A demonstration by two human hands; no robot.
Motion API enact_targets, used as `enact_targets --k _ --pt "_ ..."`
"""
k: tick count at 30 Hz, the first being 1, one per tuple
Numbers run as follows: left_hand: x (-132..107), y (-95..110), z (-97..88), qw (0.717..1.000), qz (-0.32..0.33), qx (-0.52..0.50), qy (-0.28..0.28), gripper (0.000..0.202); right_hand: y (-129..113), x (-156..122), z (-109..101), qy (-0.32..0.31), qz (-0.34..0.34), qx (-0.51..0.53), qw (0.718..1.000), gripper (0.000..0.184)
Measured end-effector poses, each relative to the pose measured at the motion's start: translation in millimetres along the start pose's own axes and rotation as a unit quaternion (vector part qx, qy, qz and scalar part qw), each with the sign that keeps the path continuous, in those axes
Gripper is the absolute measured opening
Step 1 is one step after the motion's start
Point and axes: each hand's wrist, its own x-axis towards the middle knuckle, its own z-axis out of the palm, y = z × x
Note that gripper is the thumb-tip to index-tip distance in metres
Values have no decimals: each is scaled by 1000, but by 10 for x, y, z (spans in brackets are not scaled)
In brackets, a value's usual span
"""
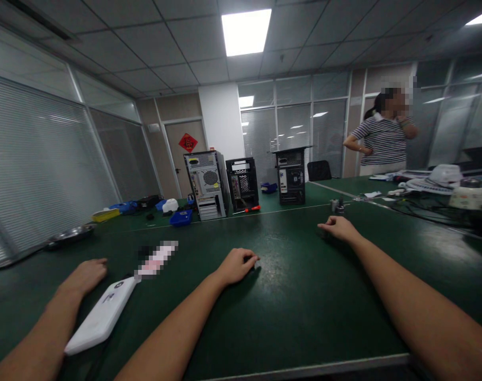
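Note:
My left hand (236,265) rests on the dark green tabletop (288,296) near the middle, its fingers curled in toward the thumb. A small pale spot shows at its fingertips, too small to name. Farther right, my right hand (339,229) rests on the table with thumb and fingers drawn together; whatever is between them, if anything, is hidden. Just beyond it stand small metal parts (337,206). Left of my left forearm lies a white flat phone-shaped object (104,316) with a dark round mark. Another person's hand (88,275) rests beside that object.
Three open computer cases (207,185) stand across the table, with a red-handled screwdriver (252,209) before them. Blue trays (181,218) and a metal dish (72,233) are at left. Cables, a white cap (446,174) and a jar (468,194) lie right. A person (384,137) stands behind.

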Motion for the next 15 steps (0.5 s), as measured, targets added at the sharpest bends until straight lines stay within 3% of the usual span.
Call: enact_targets --k 6,11,15 --pt "-1 7 -3 1000 -3 -2 1 38 -44 -63 -73 -68 -67 42 995 33" --pt "4 -21 6 1000 -2 1 0 39 -75 -127 -80 -148 -96 95 980 46" --pt "2 -28 11 1000 1 -6 2 39 -127 -155 -7 -130 -110 62 983 45"
